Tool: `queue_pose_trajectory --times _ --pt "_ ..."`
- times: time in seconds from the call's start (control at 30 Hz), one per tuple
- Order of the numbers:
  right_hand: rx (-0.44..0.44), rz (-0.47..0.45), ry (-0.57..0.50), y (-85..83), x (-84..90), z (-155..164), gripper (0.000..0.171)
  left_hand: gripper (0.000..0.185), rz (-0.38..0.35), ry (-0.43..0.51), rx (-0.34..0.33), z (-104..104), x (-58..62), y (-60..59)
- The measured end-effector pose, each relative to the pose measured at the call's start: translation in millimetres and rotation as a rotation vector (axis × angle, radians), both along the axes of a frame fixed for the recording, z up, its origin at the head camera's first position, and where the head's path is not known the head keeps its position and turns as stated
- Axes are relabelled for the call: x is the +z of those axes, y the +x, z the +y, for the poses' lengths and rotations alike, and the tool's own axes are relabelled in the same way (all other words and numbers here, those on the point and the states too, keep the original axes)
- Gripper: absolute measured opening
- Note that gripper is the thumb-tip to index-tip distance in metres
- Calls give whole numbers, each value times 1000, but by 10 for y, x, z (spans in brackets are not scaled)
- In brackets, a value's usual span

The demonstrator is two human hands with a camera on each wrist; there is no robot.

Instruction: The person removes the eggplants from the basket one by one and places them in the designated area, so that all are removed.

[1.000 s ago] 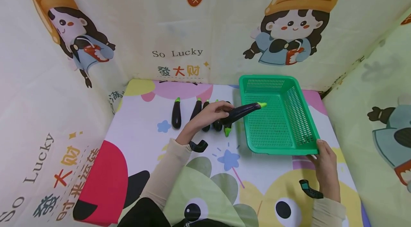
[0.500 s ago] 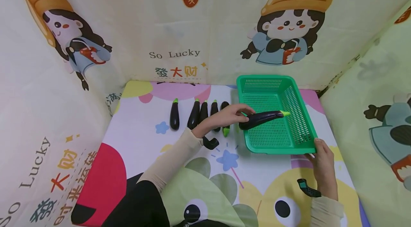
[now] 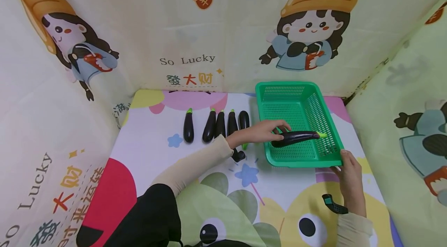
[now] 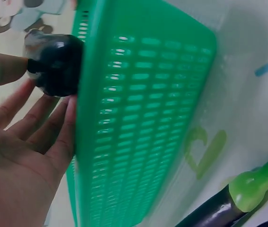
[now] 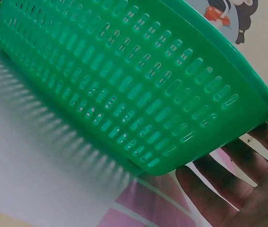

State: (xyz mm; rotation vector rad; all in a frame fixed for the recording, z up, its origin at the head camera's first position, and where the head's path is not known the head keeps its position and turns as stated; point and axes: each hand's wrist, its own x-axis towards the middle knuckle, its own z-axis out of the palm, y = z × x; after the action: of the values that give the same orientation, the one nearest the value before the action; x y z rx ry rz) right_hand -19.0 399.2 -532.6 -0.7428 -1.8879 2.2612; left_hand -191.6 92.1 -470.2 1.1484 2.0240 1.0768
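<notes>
Eggplants (image 3: 214,126) lie in a row on the printed mat (image 3: 146,142), five of them side by side, stems pointing mostly to the back wall; the leftmost stands a little apart, the other four nearly touch. To their right, your left hand (image 3: 260,133) reaches across the near-left rim of the green basket (image 3: 276,161) and holds a sixth eggplant (image 3: 297,137) by its blunt dark end. Your fingers are only loosely curled: in the left wrist view the thumb (image 4: 4,71) and the fingertips (image 4: 44,120) meet the round end (image 4: 58,64) just above the basket wall, the palm wide and relaxed below it. That eggplant lies crosswise low inside the basket, green stem (image 3: 323,135) toward the right wall; whether it rests on the floor, you cannot tell. Your forearm, in a beige sleeve (image 3: 195,161), stretches from lower left over the right end of the row, close above the last eggplant there.

Behind the held eggplant, the basket floor shows bare mesh up to the back wall. The basket's far edge sits near the fabric backdrop; its left wall is just beside the row.

At the near-right corner, your right hand (image 3: 350,181) steadies the basket: fingers (image 5: 228,189) reach under the corner, thumb on the rim, wrist lying back along the mat.
</notes>
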Motion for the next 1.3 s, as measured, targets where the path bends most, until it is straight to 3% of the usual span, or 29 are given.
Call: queue_pose_trajectory --times 0.4,0.63,0.93,1.3 --pt "6 -48 9 10 -10 9 38 33 163 -190 -81 305 -140 -14" --pt "-9 -35 2 -1 -28 27 37 33 229 -284 -162 394 -124 -35" --pt "0 -9 -9 -2 -13 23 35 39 233 -383 -304 502 -166 -24" --pt "15 9 -14 22 -38 27 34 34 300 -451 -300 549 -231 43"
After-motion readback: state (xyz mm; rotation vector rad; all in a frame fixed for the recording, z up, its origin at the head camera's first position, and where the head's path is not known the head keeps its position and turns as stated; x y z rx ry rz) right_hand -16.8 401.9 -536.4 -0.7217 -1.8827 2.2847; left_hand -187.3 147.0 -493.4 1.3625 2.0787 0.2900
